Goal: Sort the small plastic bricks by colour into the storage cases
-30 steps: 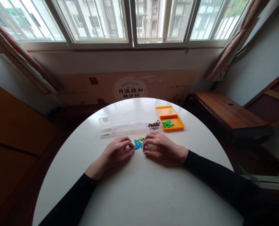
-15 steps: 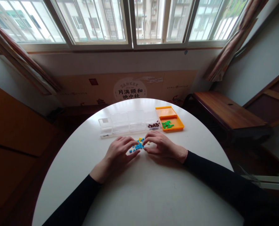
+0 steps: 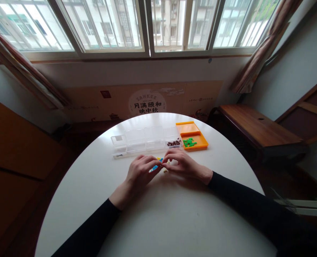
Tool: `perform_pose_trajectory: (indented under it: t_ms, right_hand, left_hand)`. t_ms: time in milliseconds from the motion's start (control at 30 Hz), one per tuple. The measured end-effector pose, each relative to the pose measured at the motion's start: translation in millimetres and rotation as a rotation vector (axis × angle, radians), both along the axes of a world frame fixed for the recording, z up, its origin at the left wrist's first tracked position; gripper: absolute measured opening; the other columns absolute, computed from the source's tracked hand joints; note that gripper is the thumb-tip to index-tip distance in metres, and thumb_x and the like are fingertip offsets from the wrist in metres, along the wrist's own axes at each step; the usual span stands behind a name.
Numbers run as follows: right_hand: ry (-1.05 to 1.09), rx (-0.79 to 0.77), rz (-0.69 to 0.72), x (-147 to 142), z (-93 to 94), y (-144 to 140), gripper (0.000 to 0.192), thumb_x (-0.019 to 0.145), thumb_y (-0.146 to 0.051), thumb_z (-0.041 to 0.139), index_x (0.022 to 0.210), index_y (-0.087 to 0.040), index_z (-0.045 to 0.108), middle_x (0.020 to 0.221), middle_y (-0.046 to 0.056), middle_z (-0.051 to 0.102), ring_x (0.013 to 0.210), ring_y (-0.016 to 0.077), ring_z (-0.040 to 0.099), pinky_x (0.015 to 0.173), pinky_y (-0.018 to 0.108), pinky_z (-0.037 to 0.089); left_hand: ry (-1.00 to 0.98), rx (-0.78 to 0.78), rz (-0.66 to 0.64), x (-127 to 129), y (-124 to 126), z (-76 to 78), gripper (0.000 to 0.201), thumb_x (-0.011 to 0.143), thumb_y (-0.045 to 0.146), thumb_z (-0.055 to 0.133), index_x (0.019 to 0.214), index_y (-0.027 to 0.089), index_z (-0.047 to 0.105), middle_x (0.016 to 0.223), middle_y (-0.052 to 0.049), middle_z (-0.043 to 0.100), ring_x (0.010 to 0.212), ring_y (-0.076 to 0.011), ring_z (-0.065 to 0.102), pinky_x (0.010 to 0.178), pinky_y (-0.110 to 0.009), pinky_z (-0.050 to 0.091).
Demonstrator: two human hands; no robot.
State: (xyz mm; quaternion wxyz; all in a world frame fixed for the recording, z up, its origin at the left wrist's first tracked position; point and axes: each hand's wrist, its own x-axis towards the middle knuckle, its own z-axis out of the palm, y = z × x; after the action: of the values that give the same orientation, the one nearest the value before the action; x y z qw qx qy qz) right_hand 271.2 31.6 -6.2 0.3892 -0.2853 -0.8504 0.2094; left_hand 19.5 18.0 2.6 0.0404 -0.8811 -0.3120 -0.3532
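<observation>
Fingers of both hands curl in over a small pile of blue & yellow pieces [image 3: 157, 164] mid-table, tips nearly meeting. Left hand [image 3: 141, 173] covers most of the pile from the near-left; can't tell if it pinches a piece, tips are hidden. Right hand [image 3: 184, 165] sits just right of the pile, fingertips narrow, touching its edge; grip also unclear. Pile lies btwn the two hands, no clear long axis. Clear compartment box [image 3: 145, 141] & orange tray [image 3: 192, 137] w/ green bits lie just beyond, nearer the right hand.

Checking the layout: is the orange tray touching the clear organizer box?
Apart. The head view shows a thin strip of white table between the orange tray and the clear organizer box.
</observation>
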Motion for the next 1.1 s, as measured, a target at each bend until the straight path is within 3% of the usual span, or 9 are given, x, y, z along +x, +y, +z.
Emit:
perform_pose_trajectory:
  t_ms: [233, 600, 800, 967, 1100]
  right_hand:
    - [0.027, 0.018, -0.037, -1.5, 0.3, 1.7, 0.007, 0.102, -0.029, 0.079, 0.100, -0.023, 0.077, 0.097, 0.003, 0.076, 0.088, 0.0193, 0.068, 0.086, 0.035, 0.052]
    - [0.052, -0.013, -0.064, -1.4, -0.6, 0.7, 0.002, 0.100, -0.024, 0.079, 0.101, -0.023, 0.077, 0.093, 0.001, 0.074, 0.084, 0.0178, 0.067, 0.085, 0.034, 0.051]
    - [0.035, 0.017, -0.069, -1.6, -0.5, 0.4, 0.006, 0.101, -0.027, 0.079, 0.096, -0.024, 0.078, 0.088, 0.001, 0.075, 0.082, 0.0189, 0.067, 0.087, 0.037, 0.051]
    - [0.059, -0.045, -0.046, -1.2, 2.3, -0.3, 0.007, 0.103, -0.025, 0.076, 0.096, -0.023, 0.077, 0.087, 0.001, 0.074, 0.081, 0.0186, 0.067, 0.083, 0.036, 0.052]
    - [0.072, -0.077, -0.024, -0.3, 3.7, 0.8, 0.008, 0.102, -0.024, 0.076, 0.094, -0.023, 0.076, 0.086, 0.001, 0.073, 0.080, 0.0177, 0.067, 0.083, 0.035, 0.051]
  left_hand:
    - [-0.248, -0.238, 0.072, -0.4, 2.0, 2.5, 0.017, 0.103, 0.041, 0.079, 0.097, 0.027, 0.085, 0.090, 0.000, 0.082, 0.071, -0.0152, 0.071, 0.088, -0.038, 0.052]
    - [-0.391, -0.483, -0.057, 2.7, 3.2, 2.6, 0.017, 0.102, 0.037, 0.081, 0.093, 0.024, 0.087, 0.086, -0.002, 0.083, 0.072, -0.0161, 0.072, 0.077, -0.032, 0.055]
    - [-0.399, -0.494, -0.053, 4.2, 3.5, 1.9, 0.014, 0.101, 0.035, 0.081, 0.092, 0.025, 0.087, 0.085, -0.001, 0.082, 0.071, -0.0157, 0.071, 0.076, -0.032, 0.054]
    - [-0.323, -0.381, -0.037, 3.0, 4.2, 0.3, 0.009, 0.101, 0.033, 0.081, 0.105, 0.025, 0.084, 0.096, -0.002, 0.082, 0.077, -0.0163, 0.072, 0.085, -0.036, 0.053]
    - [-0.273, -0.307, -0.032, 3.3, 3.6, -0.4, 0.008, 0.103, 0.034, 0.080, 0.104, 0.026, 0.082, 0.097, -0.001, 0.082, 0.081, -0.0172, 0.074, 0.090, -0.037, 0.051]
